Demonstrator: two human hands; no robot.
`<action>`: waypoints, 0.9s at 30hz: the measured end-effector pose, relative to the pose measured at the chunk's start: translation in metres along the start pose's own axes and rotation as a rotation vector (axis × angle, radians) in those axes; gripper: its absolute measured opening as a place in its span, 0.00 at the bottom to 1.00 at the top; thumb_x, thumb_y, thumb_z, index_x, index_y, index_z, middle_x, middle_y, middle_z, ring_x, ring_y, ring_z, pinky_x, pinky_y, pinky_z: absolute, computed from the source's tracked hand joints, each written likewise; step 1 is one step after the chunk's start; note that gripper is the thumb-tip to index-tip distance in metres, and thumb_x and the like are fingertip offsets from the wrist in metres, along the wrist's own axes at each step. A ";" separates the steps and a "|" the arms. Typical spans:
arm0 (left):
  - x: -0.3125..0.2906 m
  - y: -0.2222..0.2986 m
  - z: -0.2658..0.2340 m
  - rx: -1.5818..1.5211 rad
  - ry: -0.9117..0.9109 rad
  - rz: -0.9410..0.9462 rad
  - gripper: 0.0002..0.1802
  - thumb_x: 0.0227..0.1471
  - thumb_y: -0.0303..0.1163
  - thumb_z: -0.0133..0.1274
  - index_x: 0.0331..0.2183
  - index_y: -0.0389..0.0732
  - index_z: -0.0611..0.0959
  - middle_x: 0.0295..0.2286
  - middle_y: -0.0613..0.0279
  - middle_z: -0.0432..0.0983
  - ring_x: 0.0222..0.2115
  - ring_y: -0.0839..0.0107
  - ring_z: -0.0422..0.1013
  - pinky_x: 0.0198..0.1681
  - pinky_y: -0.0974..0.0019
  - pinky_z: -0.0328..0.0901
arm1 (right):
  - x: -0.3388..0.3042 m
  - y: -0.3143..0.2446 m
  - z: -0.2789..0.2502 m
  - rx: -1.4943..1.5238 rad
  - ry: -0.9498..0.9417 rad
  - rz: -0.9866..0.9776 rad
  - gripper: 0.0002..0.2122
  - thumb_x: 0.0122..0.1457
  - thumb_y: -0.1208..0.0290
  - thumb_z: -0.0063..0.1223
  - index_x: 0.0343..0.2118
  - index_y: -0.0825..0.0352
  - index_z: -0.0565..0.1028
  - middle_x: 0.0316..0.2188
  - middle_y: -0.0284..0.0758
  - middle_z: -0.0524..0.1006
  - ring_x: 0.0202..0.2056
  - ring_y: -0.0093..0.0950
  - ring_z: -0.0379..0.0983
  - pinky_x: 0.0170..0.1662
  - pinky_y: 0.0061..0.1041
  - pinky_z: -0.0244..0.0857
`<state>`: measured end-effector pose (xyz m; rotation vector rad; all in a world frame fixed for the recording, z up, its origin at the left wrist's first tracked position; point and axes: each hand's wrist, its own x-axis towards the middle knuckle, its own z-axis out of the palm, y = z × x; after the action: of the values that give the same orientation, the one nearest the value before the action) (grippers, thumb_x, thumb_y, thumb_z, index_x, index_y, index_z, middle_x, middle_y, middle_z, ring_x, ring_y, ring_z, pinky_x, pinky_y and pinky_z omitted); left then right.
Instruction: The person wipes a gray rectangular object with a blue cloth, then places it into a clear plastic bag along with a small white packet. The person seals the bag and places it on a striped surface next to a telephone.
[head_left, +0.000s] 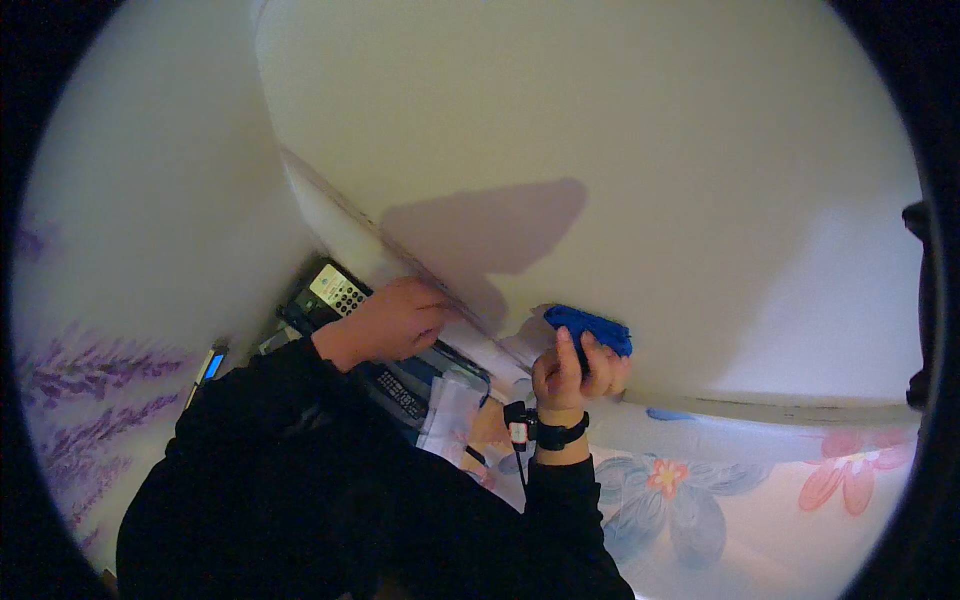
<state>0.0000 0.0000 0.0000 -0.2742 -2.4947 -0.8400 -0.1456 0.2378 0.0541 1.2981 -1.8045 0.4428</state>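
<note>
The blue cloth [598, 328] is against the pale surface [680, 220], partly hidden by the right hand [575, 370], whose bent fingers grip it; the left hand [395, 318] curls, hiding some of the phone [338, 290], maybe pinching something, I cannot tell

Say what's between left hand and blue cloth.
Head view: only a brownish edge and shadowed pale surface separate the left hand from the blue cloth; no object.
</note>
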 end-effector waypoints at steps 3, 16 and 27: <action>0.004 0.005 0.015 -0.036 -0.069 0.016 0.15 0.48 0.29 0.59 0.41 0.43 0.83 0.37 0.58 0.79 0.40 0.52 0.74 0.48 0.51 0.69 | -0.027 0.008 0.007 0.084 -0.122 0.024 0.10 0.51 0.69 0.67 0.38 0.50 0.84 0.35 0.23 0.80 0.35 0.28 0.74 0.38 0.31 0.61; -0.025 -0.011 0.014 0.043 -0.084 -0.123 0.11 0.51 0.30 0.57 0.39 0.42 0.85 0.35 0.59 0.81 0.38 0.55 0.75 0.45 0.52 0.69 | -0.053 0.019 -0.002 0.085 -0.244 0.026 0.18 0.42 0.81 0.61 0.37 0.53 0.84 0.38 0.30 0.79 0.39 0.32 0.74 0.40 0.34 0.62; -0.081 -0.007 0.022 0.040 -0.098 -0.272 0.14 0.50 0.33 0.57 0.40 0.42 0.84 0.34 0.59 0.79 0.38 0.57 0.75 0.44 0.54 0.68 | -0.055 -0.061 0.103 0.179 -0.291 -0.233 0.11 0.41 0.73 0.65 0.30 0.48 0.82 0.33 0.21 0.79 0.37 0.29 0.72 0.41 0.32 0.58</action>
<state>0.0587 0.0053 -0.0606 0.0408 -2.6766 -0.9003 -0.1292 0.1747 -0.0609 1.7499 -1.8490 0.3036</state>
